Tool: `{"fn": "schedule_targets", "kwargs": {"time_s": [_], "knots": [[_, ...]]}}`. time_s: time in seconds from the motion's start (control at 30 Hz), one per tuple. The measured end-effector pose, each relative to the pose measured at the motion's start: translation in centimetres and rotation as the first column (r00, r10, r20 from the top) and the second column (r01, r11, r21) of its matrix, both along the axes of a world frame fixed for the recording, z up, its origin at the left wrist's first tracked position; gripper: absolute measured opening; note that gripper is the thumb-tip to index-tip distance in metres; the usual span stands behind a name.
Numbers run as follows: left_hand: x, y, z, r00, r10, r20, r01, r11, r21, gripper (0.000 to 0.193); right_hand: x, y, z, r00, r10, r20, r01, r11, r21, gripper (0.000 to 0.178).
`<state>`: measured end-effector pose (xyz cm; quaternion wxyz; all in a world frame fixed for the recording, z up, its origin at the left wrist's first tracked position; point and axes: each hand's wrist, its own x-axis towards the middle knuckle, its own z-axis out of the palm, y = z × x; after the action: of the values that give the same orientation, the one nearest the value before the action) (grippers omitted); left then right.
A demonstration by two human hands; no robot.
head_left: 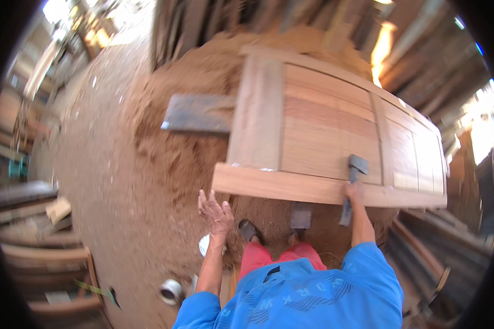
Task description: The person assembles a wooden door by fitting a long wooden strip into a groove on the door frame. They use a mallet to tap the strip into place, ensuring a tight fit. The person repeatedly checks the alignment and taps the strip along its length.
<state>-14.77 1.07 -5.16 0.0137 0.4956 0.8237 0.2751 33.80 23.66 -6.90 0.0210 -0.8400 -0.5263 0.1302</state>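
A pale wooden door [324, 131] with framed panels lies in front of me. Its near edge is a long plank [280, 182] running left to right. My right hand [353, 192] is closed around the handle of a hammer [358, 163], whose dark, blocky head is over the door's near part. The lower end of the handle sticks out below my fist. Just off the door's near left corner, my left hand [216, 215] is raised with fingers apart, holding nothing. Whether its fingertips touch the wood I cannot tell.
A grey board [198, 113] rests on a heap of brown sawdust [159, 159] left of the door. Upright planks [192, 27] line the back. Stacked timber [33, 214] stands at left. A round tin [171, 291] sits on the ground near my left forearm; more boards [422, 236] lie right.
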Motion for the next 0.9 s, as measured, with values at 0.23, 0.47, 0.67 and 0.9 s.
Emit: {"fn": "schedule_targets", "kwargs": {"time_s": [0.23, 0.47, 0.67, 0.9], "knots": [[12.9, 11.6, 3.6, 0.787, -0.613, 0.076, 0.616, 0.772, -0.154, 0.069, -2.8, -14.2, 6.8, 0.938, -0.093, -0.333, 0.089, 0.996, -0.029, 0.054], [21.3, 12.1, -1.7, 0.608, -0.787, -0.103, 0.778, 0.617, -0.121, 0.072, 3.5, -28.8, 7.8, 0.83, -0.113, -0.546, -0.01, 0.976, -0.216, 0.056], [23.6, 11.8, -1.4, 0.676, -0.726, -0.127, 0.685, 0.683, -0.255, 0.077, 10.7, -32.4, 9.3, 0.844, -0.342, -0.414, 0.22, 0.923, -0.315, 0.057], [24.2, 12.6, -2.0, 0.804, -0.594, -0.023, 0.567, 0.779, -0.268, 0.077, 17.8, -25.0, 10.3, 0.877, -0.213, -0.43, 0.222, 0.975, -0.031, 0.045]]}}
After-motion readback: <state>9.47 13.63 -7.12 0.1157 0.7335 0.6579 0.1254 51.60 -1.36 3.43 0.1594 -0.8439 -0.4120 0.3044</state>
